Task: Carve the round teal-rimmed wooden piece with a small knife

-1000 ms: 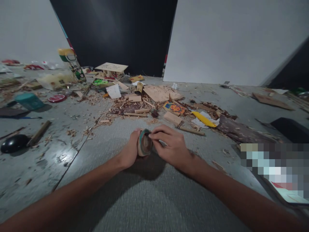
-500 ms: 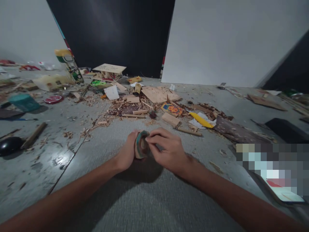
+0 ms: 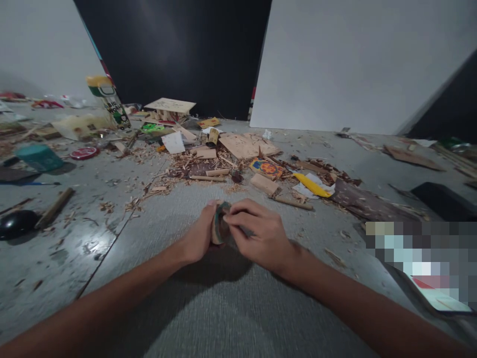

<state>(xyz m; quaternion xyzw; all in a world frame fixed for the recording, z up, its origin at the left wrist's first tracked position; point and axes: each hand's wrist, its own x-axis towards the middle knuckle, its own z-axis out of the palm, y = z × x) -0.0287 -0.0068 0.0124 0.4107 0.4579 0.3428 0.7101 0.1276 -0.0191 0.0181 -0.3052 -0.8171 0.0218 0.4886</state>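
Head view, centre of frame: left hand (image 3: 197, 234) cups a small teal-rimmed disc (image 3: 218, 230) on edge over the grey mat (image 3: 223, 308), looks like bracing it, so right hand (image 3: 261, 236) can pinch its rim.

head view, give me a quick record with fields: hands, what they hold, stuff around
left hand: grips a small teal-and-brown round piece, held on edge
right hand: fingertips pinch the piece's upper rim
under them: grey surface
behind the hands: wood shavings, yellow strip
far left: teal box, black rounded object
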